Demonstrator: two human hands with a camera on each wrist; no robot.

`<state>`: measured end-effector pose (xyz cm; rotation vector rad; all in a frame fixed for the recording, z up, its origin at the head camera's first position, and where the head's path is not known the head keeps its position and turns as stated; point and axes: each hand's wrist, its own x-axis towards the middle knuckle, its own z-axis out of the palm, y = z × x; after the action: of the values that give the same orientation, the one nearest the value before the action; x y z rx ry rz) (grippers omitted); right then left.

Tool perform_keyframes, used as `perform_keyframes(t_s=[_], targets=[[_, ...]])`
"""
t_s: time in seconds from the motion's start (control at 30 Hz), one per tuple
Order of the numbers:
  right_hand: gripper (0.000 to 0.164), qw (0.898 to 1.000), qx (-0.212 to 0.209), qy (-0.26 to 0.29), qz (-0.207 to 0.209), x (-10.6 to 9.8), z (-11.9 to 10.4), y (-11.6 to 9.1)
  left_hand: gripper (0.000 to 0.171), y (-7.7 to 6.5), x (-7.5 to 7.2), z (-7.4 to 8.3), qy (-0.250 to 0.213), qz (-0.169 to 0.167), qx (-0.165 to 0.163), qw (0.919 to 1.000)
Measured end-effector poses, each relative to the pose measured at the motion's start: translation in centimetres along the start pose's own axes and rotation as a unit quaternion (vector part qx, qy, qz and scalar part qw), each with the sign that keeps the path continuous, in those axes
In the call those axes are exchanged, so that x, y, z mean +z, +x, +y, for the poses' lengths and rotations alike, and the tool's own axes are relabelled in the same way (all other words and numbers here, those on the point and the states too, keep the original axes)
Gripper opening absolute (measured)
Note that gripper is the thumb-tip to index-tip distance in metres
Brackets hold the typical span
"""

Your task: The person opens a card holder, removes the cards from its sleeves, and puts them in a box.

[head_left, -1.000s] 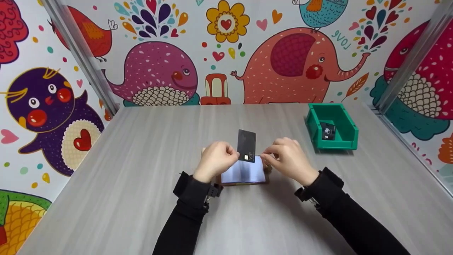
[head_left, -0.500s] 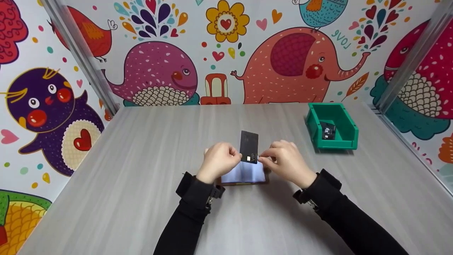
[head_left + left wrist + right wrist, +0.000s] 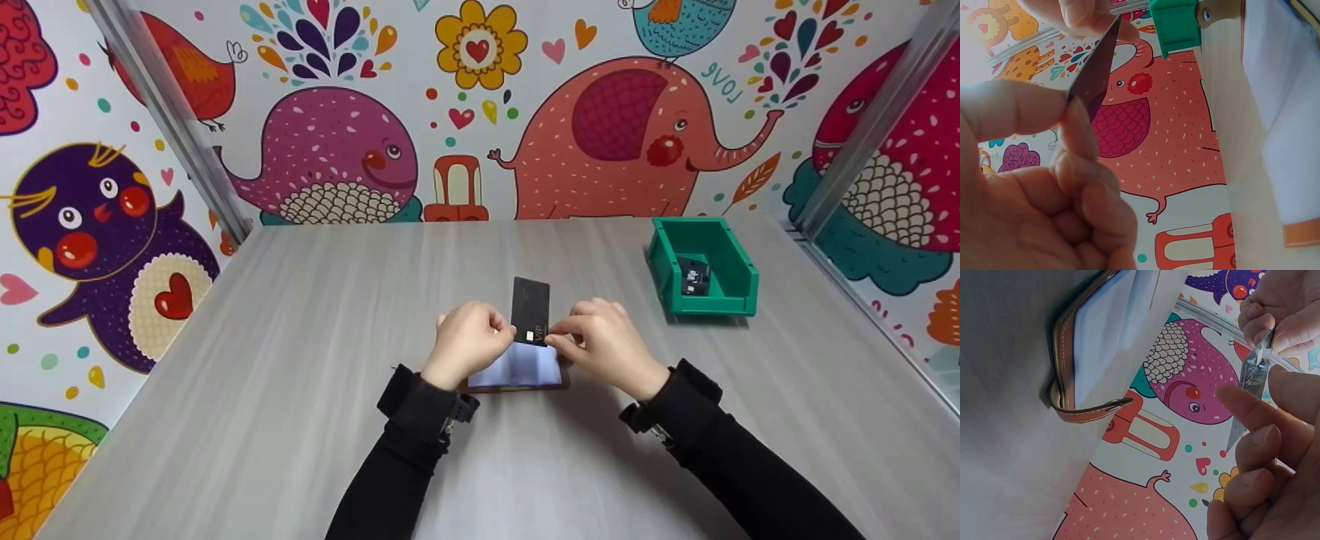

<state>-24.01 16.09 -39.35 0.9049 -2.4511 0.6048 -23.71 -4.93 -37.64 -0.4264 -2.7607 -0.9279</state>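
Observation:
A black card (image 3: pixel 531 307) with a gold chip and "VIP" print stands upright above an opened card holder (image 3: pixel 517 371). My left hand (image 3: pixel 466 341) pinches the card's lower left edge between thumb and index finger, plainly so in the left wrist view, where the card (image 3: pixel 1098 70) appears nearly edge-on. My right hand (image 3: pixel 611 345) is at the lower right corner, fingertips right at the edge. In the right wrist view its thumb and index finger stand apart, with the card (image 3: pixel 1253 371) showing between them. Brown stitched leather with a strap (image 3: pixel 1086 415) surrounds the holder's clear sleeves (image 3: pixel 1100 343).
At the back right of the table (image 3: pixel 337 315) stands a green bin (image 3: pixel 712 306), with dark printed cards (image 3: pixel 694 277) inside. Walls with cartoon animals (image 3: pixel 615 150) border the table at the back and both sides.
The left hand has shifted slightly right with the card. The right hand's fingertips have come from beside the card to its lower right corner.

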Motion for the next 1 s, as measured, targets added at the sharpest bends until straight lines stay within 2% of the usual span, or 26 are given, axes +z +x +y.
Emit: perform_keyframes(t_s=[0.2, 0.53, 1.0], targets=[[0.007, 1.0, -0.001, -0.002, -0.002, 0.1, 0.1, 0.0, 0.016, 0.1, 0.5, -0.2, -0.001, 0.012, 0.001, 0.9999], [0.004, 1.0, 0.011, 0.0, -0.002, 0.3, 0.3, 0.0, 0.017, 0.0, 0.9, -0.2, 0.0, 0.001, -0.015, 0.9999], [0.007, 0.999, 0.031, -0.017, 0.02, 0.6, 0.5, -0.2, 0.019, -0.4, 1.2, 0.3, 0.05, 0.022, -0.013, 0.9984]])
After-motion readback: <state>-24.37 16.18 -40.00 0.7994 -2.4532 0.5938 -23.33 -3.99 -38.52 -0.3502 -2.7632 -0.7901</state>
